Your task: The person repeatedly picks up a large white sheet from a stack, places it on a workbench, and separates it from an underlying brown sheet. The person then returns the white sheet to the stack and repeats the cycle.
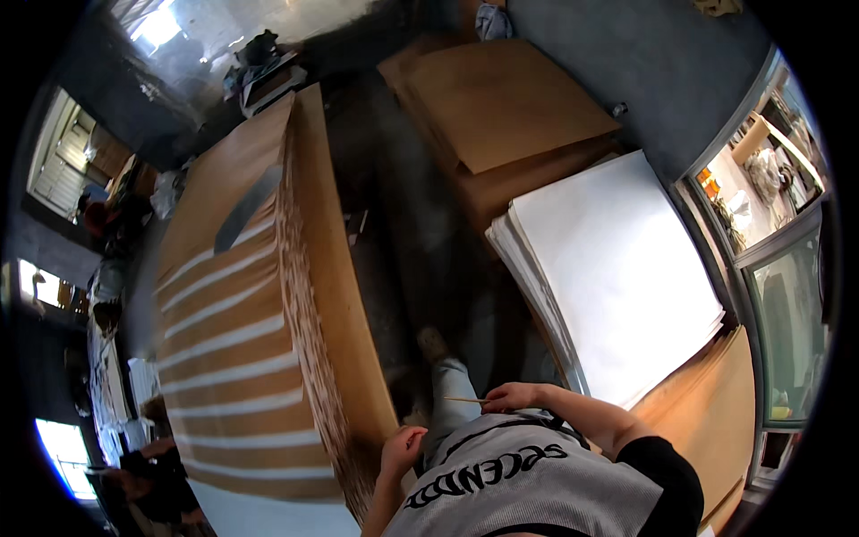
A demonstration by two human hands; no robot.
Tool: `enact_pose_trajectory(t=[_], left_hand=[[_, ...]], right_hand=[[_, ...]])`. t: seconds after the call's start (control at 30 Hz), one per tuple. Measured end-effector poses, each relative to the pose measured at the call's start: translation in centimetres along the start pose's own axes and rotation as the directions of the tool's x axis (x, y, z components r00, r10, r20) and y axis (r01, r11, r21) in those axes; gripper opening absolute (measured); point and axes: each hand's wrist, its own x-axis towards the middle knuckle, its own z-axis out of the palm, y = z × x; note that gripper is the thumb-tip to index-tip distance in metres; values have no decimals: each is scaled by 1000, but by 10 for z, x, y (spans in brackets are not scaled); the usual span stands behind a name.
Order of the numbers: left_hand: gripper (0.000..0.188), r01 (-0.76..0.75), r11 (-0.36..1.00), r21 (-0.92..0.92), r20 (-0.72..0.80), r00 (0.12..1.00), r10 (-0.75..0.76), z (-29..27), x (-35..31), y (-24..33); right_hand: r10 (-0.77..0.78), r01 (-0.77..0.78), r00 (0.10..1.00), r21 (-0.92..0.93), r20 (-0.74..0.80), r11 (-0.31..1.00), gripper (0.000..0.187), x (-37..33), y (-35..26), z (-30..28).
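Observation:
My right hand [510,397] is closed around one end of a thin, light-coloured stick [462,399], held in front of my waist and pointing left. Lower and to the left, my left hand [403,449] has its fingers curled in, with nothing visible in them. It is close to the wooden edge [344,304] of a long table. On this table lies a wide layer of brown sheets [224,349] crossed by several white stripes, its right side ragged. A grey, flat, pointed strip [248,211] rests on its far part.
To my right stands a stack of large white sheets [617,277], with brown boards [519,103] piled beyond it and more brown board [702,403] nearer. A dark aisle [403,215] runs between table and stacks. Windows [761,179] line the right wall. Clutter [264,72] sits past the table's far end.

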Motion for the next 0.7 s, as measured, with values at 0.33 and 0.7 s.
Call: enact_pose_trajectory(t=[0.33, 0.7], left_hand=[[11, -271, 960, -63, -9, 962, 271, -127, 295, 47], [13, -231, 965, -124, 74, 968, 241, -210, 529, 121]], right_hand=[[-62, 86, 960, 78, -273, 993, 25, 76, -157, -156], [-139, 76, 931, -194, -337, 978, 27, 197, -278, -325]])
